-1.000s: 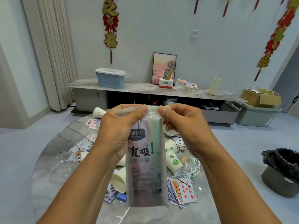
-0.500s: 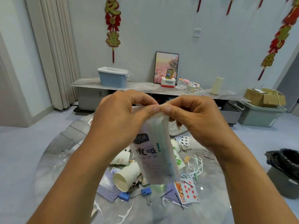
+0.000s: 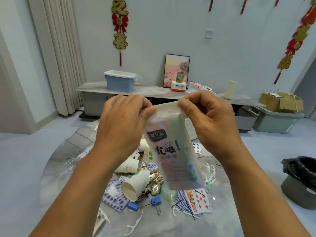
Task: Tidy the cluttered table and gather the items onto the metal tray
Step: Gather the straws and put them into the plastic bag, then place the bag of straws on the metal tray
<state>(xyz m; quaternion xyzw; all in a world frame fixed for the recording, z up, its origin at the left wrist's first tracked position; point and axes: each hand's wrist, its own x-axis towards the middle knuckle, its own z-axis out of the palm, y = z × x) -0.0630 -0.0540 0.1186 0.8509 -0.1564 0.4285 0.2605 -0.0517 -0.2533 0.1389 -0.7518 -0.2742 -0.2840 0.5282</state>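
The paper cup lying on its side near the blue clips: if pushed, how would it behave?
The paper cup lies on its side, so it would probably roll in a curve. It looks empty, thus likely light and easy to crush. Nearby playing cards might slide with it.

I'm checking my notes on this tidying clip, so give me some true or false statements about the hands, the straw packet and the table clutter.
1. Both hands pinch the top edge of the straw packet. True: left hand, right hand.
2. The packet lies flat on the table. False: it hangs above the table.
3. A paper cup lies on its side. True.
4. The binder clips are red. False: the binder clip is blue.
5. A six of diamonds lies face up. True.
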